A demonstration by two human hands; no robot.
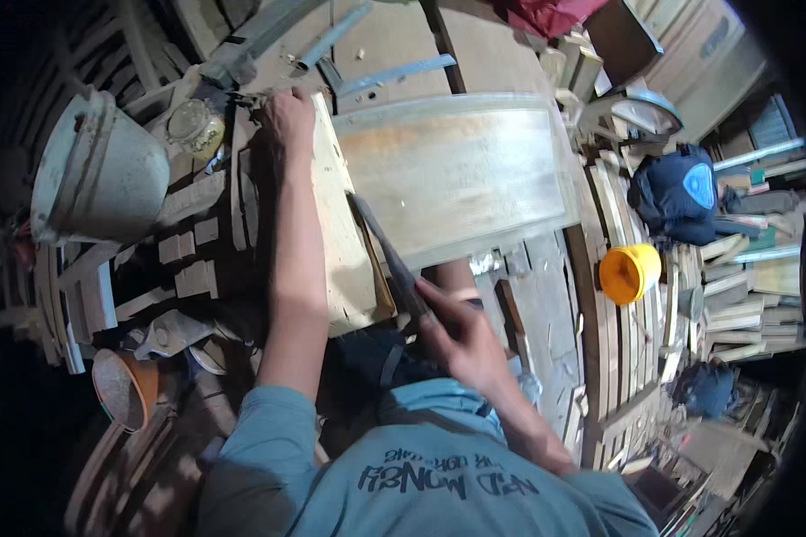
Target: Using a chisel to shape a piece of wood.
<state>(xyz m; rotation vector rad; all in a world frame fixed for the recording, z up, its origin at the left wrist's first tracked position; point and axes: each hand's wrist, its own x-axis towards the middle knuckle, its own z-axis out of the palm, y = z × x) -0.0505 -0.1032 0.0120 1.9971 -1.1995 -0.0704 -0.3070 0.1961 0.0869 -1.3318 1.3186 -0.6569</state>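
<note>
A pale wooden piece (pixel 338 224), long and board-like with a dark slot along its right edge, lies lengthwise in front of me. My left hand (pixel 291 118) is closed at its far end, fingers curled over the corner and partly hidden. In my right hand (pixel 464 342) is a long, dark, narrow file-like tool (pixel 387 246), gripped at its near end. The tool points away and to the left, its tip against the piece's right edge. Just right of the piece lies a large whitish panel (pixel 466 179) with a raised border and a brownish stain.
At left stand a grey bucket (pixel 121 170) and a lidded jar (pixel 195 128). Metal strips (pixel 394 76) lie beyond the panel. To the right are a yellow bucket (pixel 629 273), a dark backpack (pixel 676 192) and stacked timber (pixel 613 376). An orange-rimmed container (pixel 125 390) sits lower left.
</note>
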